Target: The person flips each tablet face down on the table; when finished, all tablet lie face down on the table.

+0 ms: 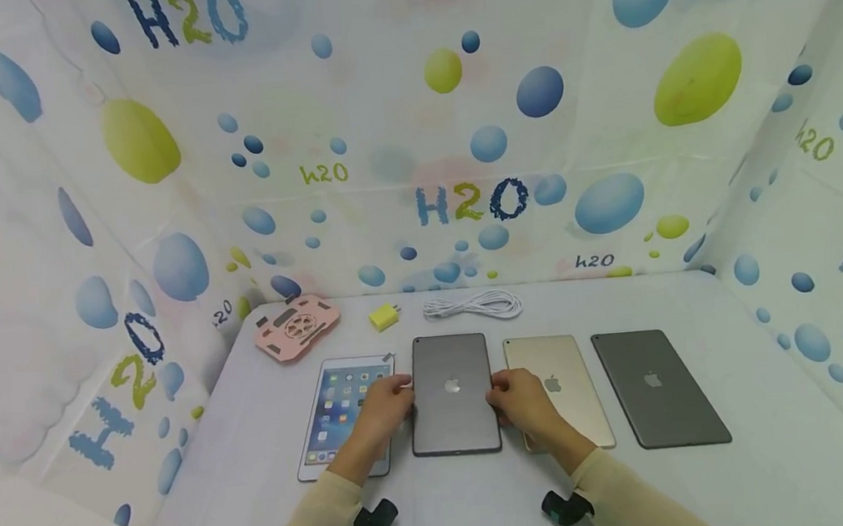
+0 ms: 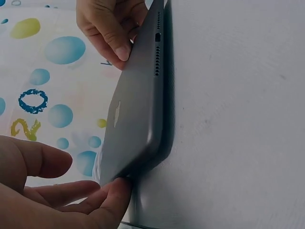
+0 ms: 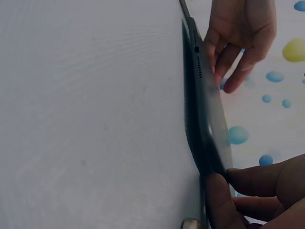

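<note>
A grey tablet (image 1: 454, 423) lies back side up in the middle of the table, an apple logo on it. My left hand (image 1: 386, 401) is at its left long edge; in the left wrist view the fingertips touch the edge from below, while the thumb (image 2: 50, 160) stands apart from the tablet. At the opposite edge my right hand (image 1: 519, 392) pinches the tablet between thumb and finger, as the right wrist view shows. A dark shadow runs under the tablet's edge; whether it is raised cannot be told. Under my left forearm lies a white tablet (image 1: 333, 413) with its screen lit.
To the right are a gold tablet (image 1: 550, 356), partly under my right hand, and a dark grey tablet (image 1: 660, 405). Along the back stand a pink case (image 1: 285, 337), a yellow charger plug (image 1: 383, 317) and a coiled white cable (image 1: 474, 305). Patterned cloth walls surround the white table (image 1: 747, 368).
</note>
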A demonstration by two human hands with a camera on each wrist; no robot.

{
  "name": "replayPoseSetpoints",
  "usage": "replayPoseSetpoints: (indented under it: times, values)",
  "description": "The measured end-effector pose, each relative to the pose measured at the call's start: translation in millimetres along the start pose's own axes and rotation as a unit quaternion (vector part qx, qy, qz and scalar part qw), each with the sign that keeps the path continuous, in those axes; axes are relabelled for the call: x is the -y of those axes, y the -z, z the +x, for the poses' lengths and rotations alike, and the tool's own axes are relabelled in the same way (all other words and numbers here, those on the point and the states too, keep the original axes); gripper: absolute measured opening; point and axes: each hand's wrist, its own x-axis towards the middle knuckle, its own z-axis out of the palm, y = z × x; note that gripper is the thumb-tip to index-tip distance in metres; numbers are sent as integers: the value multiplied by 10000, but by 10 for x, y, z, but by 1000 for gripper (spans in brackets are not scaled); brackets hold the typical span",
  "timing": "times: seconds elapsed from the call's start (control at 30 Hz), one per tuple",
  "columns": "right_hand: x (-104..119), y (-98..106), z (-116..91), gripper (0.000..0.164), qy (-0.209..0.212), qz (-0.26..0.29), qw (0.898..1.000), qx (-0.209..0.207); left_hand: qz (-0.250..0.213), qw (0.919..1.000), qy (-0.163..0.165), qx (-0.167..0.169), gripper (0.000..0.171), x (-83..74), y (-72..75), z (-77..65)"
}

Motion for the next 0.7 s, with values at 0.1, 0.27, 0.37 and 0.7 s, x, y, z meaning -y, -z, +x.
replayPoseSetpoints:
  times: [0.1,0.27,0.37,0.7]
  values:
    - [24,4,-8,23,166,-337,9993,-13,201,9996,-171,-77,46,-20,-16,-29]
    - [43,12,-23,6,568,-1039,9928,-156,409,9985,-355,-106,48,-47,-37,-75]
    - [40,12,-31,17,841,-1359,9868,-278,414,9984,-378,-86,47,-57,-40,-96]
    - [20,5,-40,20,1015,-1696,9797,-328,418,9987,-303,12,47,-71,-61,-146]
